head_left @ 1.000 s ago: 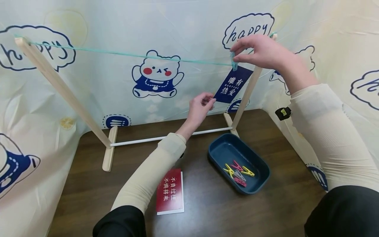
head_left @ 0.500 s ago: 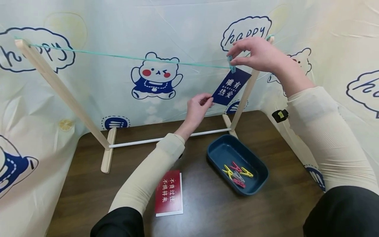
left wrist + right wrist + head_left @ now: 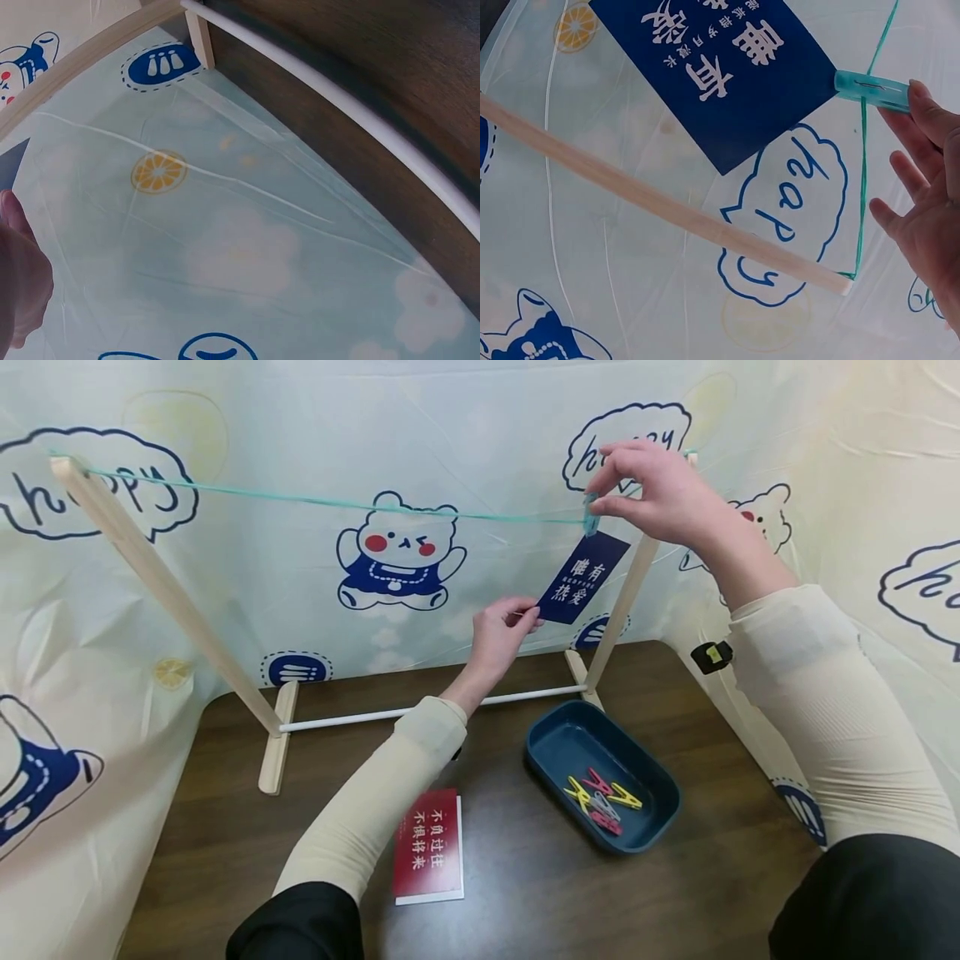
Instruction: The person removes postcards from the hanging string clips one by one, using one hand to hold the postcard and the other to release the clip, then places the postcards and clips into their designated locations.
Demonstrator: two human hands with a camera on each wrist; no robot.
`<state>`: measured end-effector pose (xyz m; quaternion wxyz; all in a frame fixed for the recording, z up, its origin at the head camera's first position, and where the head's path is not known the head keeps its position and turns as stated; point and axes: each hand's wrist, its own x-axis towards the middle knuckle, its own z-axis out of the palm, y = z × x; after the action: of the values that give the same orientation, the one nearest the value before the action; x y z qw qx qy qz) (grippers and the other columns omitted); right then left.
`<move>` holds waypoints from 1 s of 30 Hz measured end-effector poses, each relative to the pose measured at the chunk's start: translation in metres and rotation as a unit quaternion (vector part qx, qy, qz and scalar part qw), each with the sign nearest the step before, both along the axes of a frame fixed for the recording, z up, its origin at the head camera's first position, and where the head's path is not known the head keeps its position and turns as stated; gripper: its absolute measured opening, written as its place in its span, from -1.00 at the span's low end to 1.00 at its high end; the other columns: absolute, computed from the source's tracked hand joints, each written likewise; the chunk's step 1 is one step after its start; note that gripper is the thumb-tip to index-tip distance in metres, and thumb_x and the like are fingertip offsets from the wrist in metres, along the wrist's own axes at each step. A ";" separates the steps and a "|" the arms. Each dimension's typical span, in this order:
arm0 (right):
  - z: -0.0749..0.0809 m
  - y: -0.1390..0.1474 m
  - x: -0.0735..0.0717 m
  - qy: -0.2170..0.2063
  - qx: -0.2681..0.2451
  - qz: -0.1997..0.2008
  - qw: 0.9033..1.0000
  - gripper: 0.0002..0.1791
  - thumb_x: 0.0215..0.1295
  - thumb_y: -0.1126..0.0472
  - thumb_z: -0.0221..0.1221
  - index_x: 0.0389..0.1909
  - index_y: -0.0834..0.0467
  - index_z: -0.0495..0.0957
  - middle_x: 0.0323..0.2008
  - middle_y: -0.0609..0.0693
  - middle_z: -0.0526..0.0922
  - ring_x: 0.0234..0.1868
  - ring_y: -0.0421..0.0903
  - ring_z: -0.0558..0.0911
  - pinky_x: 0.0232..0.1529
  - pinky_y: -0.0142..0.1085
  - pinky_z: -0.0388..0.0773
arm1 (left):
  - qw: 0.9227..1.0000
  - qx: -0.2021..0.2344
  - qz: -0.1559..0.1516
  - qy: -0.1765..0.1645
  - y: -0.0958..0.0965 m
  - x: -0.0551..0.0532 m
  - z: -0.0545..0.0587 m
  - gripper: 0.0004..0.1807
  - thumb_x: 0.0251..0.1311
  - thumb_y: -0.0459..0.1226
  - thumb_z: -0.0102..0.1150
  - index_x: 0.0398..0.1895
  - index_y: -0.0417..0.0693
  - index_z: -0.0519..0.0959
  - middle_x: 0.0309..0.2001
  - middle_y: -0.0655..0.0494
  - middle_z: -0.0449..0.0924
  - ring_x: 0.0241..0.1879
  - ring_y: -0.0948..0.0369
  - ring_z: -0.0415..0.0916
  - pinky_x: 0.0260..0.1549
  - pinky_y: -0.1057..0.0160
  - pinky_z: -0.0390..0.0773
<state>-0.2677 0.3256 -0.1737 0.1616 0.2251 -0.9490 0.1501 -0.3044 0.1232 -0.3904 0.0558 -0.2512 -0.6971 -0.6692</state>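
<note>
A dark blue card (image 3: 582, 578) with white characters hangs tilted under the green string (image 3: 322, 502), its upper corner in a teal clothespin (image 3: 871, 90). My right hand (image 3: 660, 493) pinches the top end of that clothespin between thumb and forefinger, at the string's right part. In the right wrist view the string crosses the clothespin and the card's corner sits at its tip. My left hand (image 3: 498, 633) pinches the card's lower left corner. Only part of this hand shows at the edge of the left wrist view, beside a sliver of the card (image 3: 10, 163).
The string runs between two wooden posts (image 3: 161, 589) joined by a white rod (image 3: 360, 717) near the table. A blue tray (image 3: 543, 760) at the right holds several yellow, pink and grey clothespins (image 3: 604, 805). A red card (image 3: 429, 852) lies on the brown table (image 3: 525, 893).
My left hand has closed on the card's lower left corner, where a second ago it was just beside it. The right hand still holds the clothespin, and the card has swung slightly left.
</note>
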 end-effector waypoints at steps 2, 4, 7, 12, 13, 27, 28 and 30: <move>0.000 0.000 0.000 0.009 -0.009 0.003 1.000 -0.78 0.48 0.25 0.26 -0.02 0.32 0.62 0.24 0.20 0.62 0.58 -0.04 0.25 0.58 -0.15 0.07 | 1.000 -0.003 -0.002 -0.008 -0.002 0.000 0.000 -0.80 0.45 -0.33 0.25 -0.01 -0.25 0.74 -0.10 -0.09 0.73 -0.16 0.03 0.77 -0.10 0.30 0.71; 0.000 -0.002 0.000 0.019 -0.016 0.003 1.000 -0.79 0.48 0.26 0.27 -0.03 0.32 0.62 0.28 0.19 0.59 0.58 -0.06 0.24 0.58 -0.16 0.08 | 1.000 -0.006 -0.002 -0.013 -0.005 0.000 0.000 -0.80 0.45 -0.32 0.25 0.00 -0.25 0.74 -0.10 -0.10 0.74 -0.18 0.06 0.77 -0.10 0.30 0.71; 0.003 -0.004 0.000 0.034 -0.027 0.002 0.999 -0.81 0.47 0.27 0.28 -0.05 0.32 0.63 0.36 0.17 0.54 0.58 -0.08 0.23 0.57 -0.17 0.11 | 1.000 -0.007 -0.001 -0.016 -0.009 0.000 -0.001 -0.79 0.45 -0.32 0.25 0.00 -0.25 0.74 -0.11 -0.10 0.76 -0.20 0.09 0.77 -0.11 0.30 0.72; 0.006 -0.008 0.001 0.067 -0.041 0.001 0.997 -0.82 0.44 0.27 0.30 -0.10 0.32 0.66 0.38 0.14 0.52 0.57 -0.11 0.24 0.54 -0.27 0.12 | 1.000 0.003 -0.005 -0.019 -0.015 0.001 -0.002 -0.79 0.45 -0.33 0.25 0.01 -0.27 0.73 -0.12 -0.12 0.76 -0.17 -0.02 0.76 -0.10 0.29 0.72; 0.007 -0.008 0.001 0.071 -0.044 0.000 0.997 -0.83 0.44 0.27 0.30 -0.10 0.32 0.66 0.39 0.13 0.51 0.56 -0.12 0.24 0.53 -0.31 0.13 | 1.000 0.003 -0.005 -0.020 -0.017 0.001 -0.002 -0.79 0.45 -0.33 0.25 0.01 -0.27 0.73 -0.13 -0.12 0.77 -0.17 -0.02 0.76 -0.10 0.29 0.72; 0.014 -0.018 0.001 0.126 -0.071 0.003 0.990 -0.81 0.42 0.27 0.31 -0.08 0.32 0.69 0.25 0.13 0.63 0.53 -0.23 0.29 0.46 -0.47 0.13 | 1.000 0.001 0.002 -0.010 -0.032 0.005 -0.007 -0.81 0.43 -0.34 0.27 -0.03 -0.26 0.74 -0.16 -0.12 0.76 -0.18 -0.07 0.75 -0.12 0.27 0.72; 0.014 -0.019 0.001 0.127 -0.071 0.004 0.989 -0.81 0.42 0.27 0.30 -0.08 0.32 0.69 0.25 0.13 0.63 0.52 -0.24 0.30 0.46 -0.46 0.14 | 1.000 0.000 0.004 -0.011 -0.033 0.006 -0.007 -0.81 0.43 -0.33 0.28 -0.04 -0.26 0.74 -0.16 -0.11 0.76 -0.19 -0.05 0.76 -0.12 0.27 0.72; 0.014 -0.020 0.003 0.130 -0.071 0.005 0.989 -0.80 0.43 0.26 0.30 -0.07 0.33 0.68 0.28 0.11 0.61 0.53 -0.24 0.29 0.46 -0.46 0.16 | 1.000 -0.001 0.005 -0.014 -0.035 0.007 -0.008 -0.82 0.42 -0.33 0.28 -0.05 -0.27 0.75 -0.17 -0.12 0.76 -0.20 -0.04 0.76 -0.12 0.27 0.73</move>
<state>-0.2649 0.3054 -0.1594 0.2987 0.2350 -0.9057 0.1876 -0.2977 0.0879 -0.3987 0.0497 -0.2386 -0.6994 -0.6719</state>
